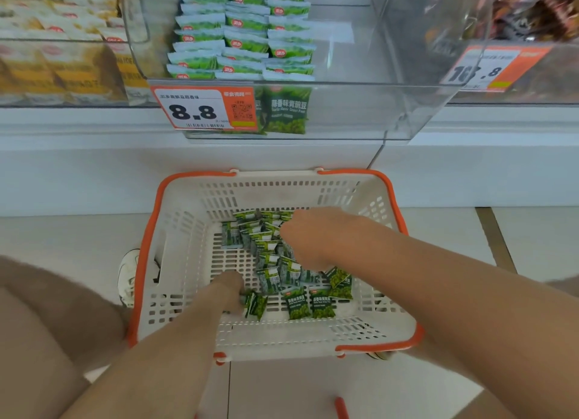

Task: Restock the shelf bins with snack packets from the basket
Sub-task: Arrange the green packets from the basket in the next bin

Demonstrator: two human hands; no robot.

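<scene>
Dozens of small green snack packets (275,262) lie loose on the slatted floor of the basket (275,183), heaped in a band from its far middle to the near right, with a few lying flat and apart along the near edge. They look light, soft and crinkly, little pillow pouches that would slide over each other, so I'd judge them easier to scoop up as a loose handful than to pick one at a time. Squeezing hard would likely crush what's inside.

The right hand (308,237) is down on the far part of the heap, knuckles up and fingers bent into the packets. I cannot tell whether it has closed on any. The left hand (228,290) reaches in at the near left, its fingertips touching a single packet (255,304) that stands tilted on edge. Its fingers are blurred, and whether they pinch that packet I cannot tell.

The basket, white with an orange rim, sits on the tiled floor against the shelf base. Straight above it is the clear shelf bin (360,111), with matching green packets stacked in neat rows on its left side and bare space on its right. A price tag (200,110) reading 8.8 hangs on its front. A white shoe (128,277) shows just left of the basket.
</scene>
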